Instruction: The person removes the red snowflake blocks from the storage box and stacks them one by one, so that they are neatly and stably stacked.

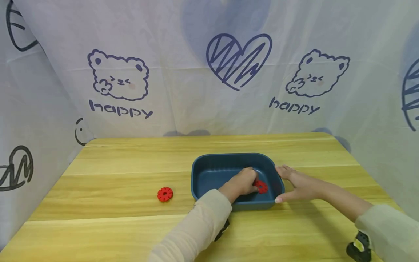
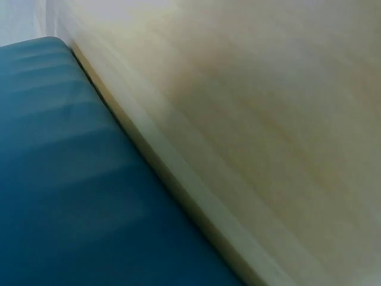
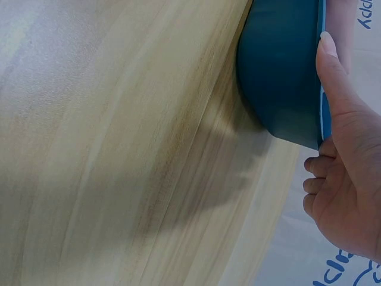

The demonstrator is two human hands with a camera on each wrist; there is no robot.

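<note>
My left hand (image 1: 243,181) reaches down into a blue plastic box (image 1: 209,155). Its curled fingers pinch the left edge of a red notched building disc (image 1: 261,187) near the box's right end; the fingertips are partly hidden. A second red notched disc (image 1: 165,194) lies flat on the table, left of the box. At the box's right end, my right hand (image 1: 299,185) holds the rim, thumb by the front corner and fingers farther back. The right wrist view shows the thumb (image 3: 336,77) along the rim, with the other fingers bent. The left wrist view shows no hand.
The wooden table (image 1: 108,182) carries the box near its middle. White cloth (image 1: 183,91) with printed bears and hearts hangs behind the table and along both sides. A dark strap device (image 1: 360,247) sits at the right wrist.
</note>
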